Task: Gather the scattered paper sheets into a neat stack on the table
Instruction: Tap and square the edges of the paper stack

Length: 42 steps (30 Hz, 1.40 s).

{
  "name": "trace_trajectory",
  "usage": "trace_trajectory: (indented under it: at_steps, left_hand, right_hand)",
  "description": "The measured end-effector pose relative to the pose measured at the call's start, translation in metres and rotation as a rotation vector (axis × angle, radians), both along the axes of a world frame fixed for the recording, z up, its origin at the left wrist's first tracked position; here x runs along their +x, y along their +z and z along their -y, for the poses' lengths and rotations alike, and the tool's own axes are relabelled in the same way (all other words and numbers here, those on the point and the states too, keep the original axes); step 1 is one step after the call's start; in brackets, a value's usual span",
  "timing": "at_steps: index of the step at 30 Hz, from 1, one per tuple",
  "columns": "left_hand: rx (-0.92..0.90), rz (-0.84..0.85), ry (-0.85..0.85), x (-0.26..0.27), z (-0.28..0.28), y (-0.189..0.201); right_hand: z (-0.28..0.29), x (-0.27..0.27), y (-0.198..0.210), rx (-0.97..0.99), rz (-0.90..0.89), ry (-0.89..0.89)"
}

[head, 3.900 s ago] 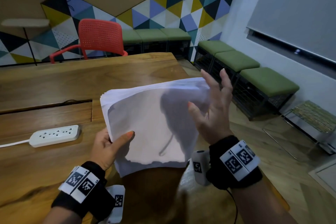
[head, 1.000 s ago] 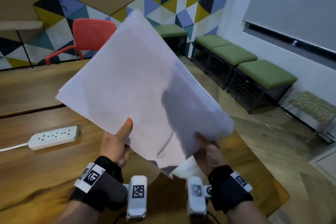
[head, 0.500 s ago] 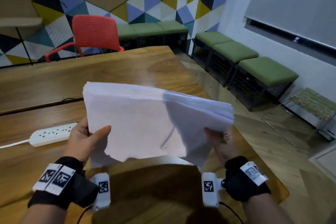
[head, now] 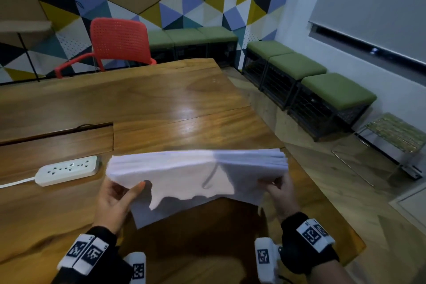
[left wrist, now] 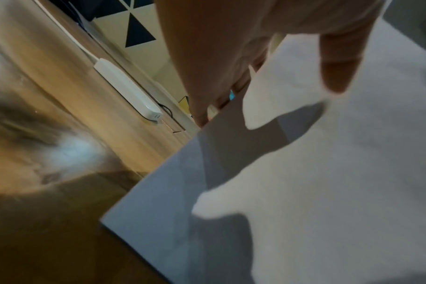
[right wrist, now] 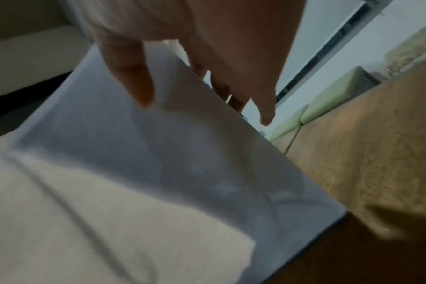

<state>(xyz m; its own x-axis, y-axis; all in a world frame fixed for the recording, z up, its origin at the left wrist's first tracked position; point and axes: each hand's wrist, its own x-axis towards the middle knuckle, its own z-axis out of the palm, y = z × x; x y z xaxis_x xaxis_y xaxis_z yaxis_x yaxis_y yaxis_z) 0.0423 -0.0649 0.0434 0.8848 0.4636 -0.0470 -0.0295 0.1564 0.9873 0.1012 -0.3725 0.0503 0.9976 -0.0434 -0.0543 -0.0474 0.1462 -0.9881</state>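
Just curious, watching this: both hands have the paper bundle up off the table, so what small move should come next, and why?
Probably lower the paper stack flat onto the table. The left hand and right hand grip its two sides, the far edges look fairly even, and it hangs just above the wood, clear of the power strip.

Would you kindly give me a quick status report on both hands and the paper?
Left hand and right hand grip the paper stack at its side edges. Stack low over the table. Power strip sits left, apart.
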Motion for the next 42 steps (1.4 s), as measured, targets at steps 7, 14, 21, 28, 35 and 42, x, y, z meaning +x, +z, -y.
trace_trajectory:
  at_steps: [7, 14, 21, 28, 35, 42]
  left_hand:
    - [-0.074, 0.153, 0.117, 0.018, 0.001, 0.018]
    - [-0.086, -0.016, 0.263, 0.034, 0.013, 0.024]
    - [0.091, -0.057, 0.454, 0.038, 0.022, 0.027]
    - [0.101, -0.069, 0.557, 0.055, 0.003, 0.035]
    - [0.167, 0.192, 0.098, 0.036, 0.0, 0.045]
    - [0.306, -0.065, 0.069, 0.008, 0.002, 0.002]
  right_hand:
    - [-0.022, 0.003, 0.025, -0.131, 0.116, -0.193]
    - [-0.033, 0.023, 0.035, -0.182, -0.041, -0.359]
    - [-0.04, 0.016, 0.03, -0.124, 0.184, -0.17]
    - [0.003, 0.021, 0.017, -0.13, 0.051, 0.269]
    - [-0.002, 0.02, 0.016, -0.1, 0.157, 0.024]
    - [0.0, 0.013, -0.011, -0.113, -0.047, 0.032]
